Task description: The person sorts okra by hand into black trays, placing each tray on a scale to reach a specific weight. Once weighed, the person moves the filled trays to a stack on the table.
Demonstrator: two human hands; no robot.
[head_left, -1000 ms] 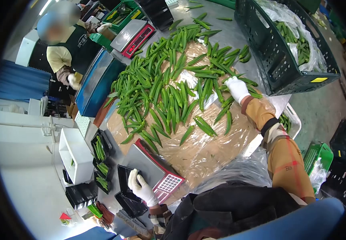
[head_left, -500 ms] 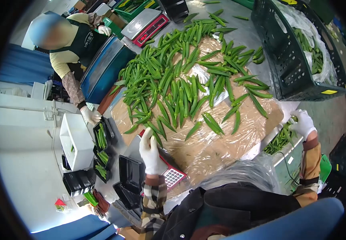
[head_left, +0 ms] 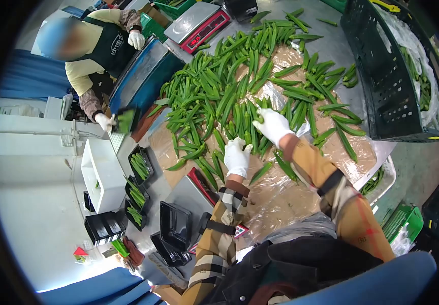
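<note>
A broad heap of green okra (head_left: pixel 199 96) lies on cardboard covered with clear film. My left hand (head_left: pixel 237 158), in a white glove, is at the heap's near edge, its fingers slightly bent and thumb apart, with nothing visible in it. To its right my right hand (head_left: pixel 275 127), also gloved, reaches into the middle of the heap. Its thumb and fingers close around an okra pod (head_left: pixel 259 118); the grip is partly hidden. A scale with a grey plate (head_left: pixel 186 190) sits left of my left forearm, with black plastic trays (head_left: pixel 175 223) beside it.
A co-worker (head_left: pixel 102 46) at the far left holds a black tray of okra (head_left: pixel 125 122). Filled trays (head_left: pixel 139 166) stand below, near a white box (head_left: pixel 105 175). A second scale (head_left: pixel 199 25) stands at the back. A dark crate (head_left: pixel 382 76) borders the right side.
My right hand has left the white basket at right and moved onto the heap. My left hand has shifted right from beside the scale. The co-worker has lifted a tray.
</note>
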